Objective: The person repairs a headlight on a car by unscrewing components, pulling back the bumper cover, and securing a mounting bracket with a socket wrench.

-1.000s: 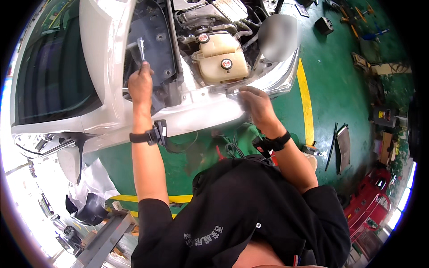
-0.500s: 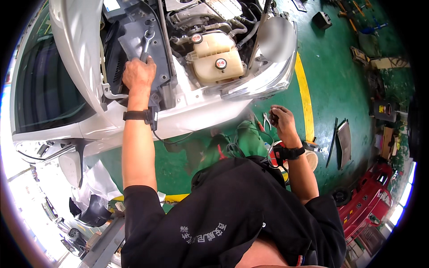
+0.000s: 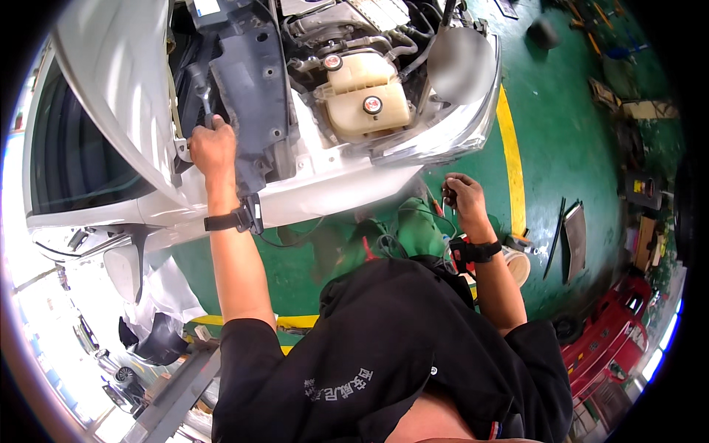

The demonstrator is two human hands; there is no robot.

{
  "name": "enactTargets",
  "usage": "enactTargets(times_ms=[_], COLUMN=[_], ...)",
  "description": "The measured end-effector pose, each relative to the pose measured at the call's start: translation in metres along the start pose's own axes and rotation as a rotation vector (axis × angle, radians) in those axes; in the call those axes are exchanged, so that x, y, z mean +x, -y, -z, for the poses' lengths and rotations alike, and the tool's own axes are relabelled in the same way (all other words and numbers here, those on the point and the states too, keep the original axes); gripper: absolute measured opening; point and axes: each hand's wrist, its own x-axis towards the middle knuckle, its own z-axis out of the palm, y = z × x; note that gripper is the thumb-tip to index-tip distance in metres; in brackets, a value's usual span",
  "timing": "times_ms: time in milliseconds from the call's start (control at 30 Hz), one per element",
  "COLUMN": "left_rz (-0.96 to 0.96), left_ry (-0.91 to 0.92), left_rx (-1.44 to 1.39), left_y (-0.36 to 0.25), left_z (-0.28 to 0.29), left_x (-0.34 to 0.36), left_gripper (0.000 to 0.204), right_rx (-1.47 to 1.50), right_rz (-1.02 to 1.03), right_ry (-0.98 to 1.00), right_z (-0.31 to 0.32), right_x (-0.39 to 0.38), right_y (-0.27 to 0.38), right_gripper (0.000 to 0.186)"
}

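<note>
My left hand [image 3: 214, 151] is closed around a shiny metal wrench [image 3: 206, 97], which points away from me over the recess at the base of the windscreen. Right of it lies a dark grey plastic cowl panel [image 3: 255, 96], along the edge of the open engine bay. My right hand [image 3: 465, 198] hangs outside the white car, over the floor, its fingers curled in a pinch. Whatever sits between those fingertips, if anything, is too small to make out. Red-handled pliers [image 3: 437, 209] lie below and beside it, partly hidden.
A cream fluid tank [image 3: 365, 100] with two caps stands in the engine bay. The raised white hood [image 3: 111, 88] is at the left. A yellow line [image 3: 511, 159] crosses the green floor. On the right are a dark flat panel [image 3: 574, 240] and a red bumper [image 3: 609, 332].
My left hand has shifted left with the wrench, from above the cowl panel to the recess near the windscreen. The view has shifted slightly; my right hand stays nearly in place.
</note>
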Motion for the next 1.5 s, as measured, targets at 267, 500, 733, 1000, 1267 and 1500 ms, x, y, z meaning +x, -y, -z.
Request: enactTargets(times_ms=[267,500,733,1000,1267,1500], left_rz=[0.063,0.025,-0.048,-0.494,-0.7,-0.741], left_ry=[0.084,0.134,0.034,-0.164,0.397,0.537], left_rx=[0.055,0.258,0.333,-0.027,-0.207,-0.067], left_y=[0.003,0.011,0.011,-0.032,-0.066,-0.059], left_z=[-0.018,-0.025,-0.018,-0.011,-0.065,-0.111], left_x=[0.023,0.042,0.042,-0.047,-0.145,-0.129], left_gripper=[0.051,0.054,0.057,0.032,0.022,0.029], right_rx=[-0.03,-0.053,-0.122,0.012,-0.286,-0.038], right_rz=[0.038,0.038,0.094,0.28,0.085,-0.197], right_ry=[0.049,0.007,-0.084,-0.222,-0.359,-0.312], right_z=[-0.022,-0.014,0.029,0.117,0.171,0.185], right_x=[0.006,0.001,0.02,0.142,0.283,0.354], right_y=[0.0,0.002,0.026,0.06,0.107,0.096], right_gripper=[0.013,0.014,0.017,0.022,0.048,0.096])
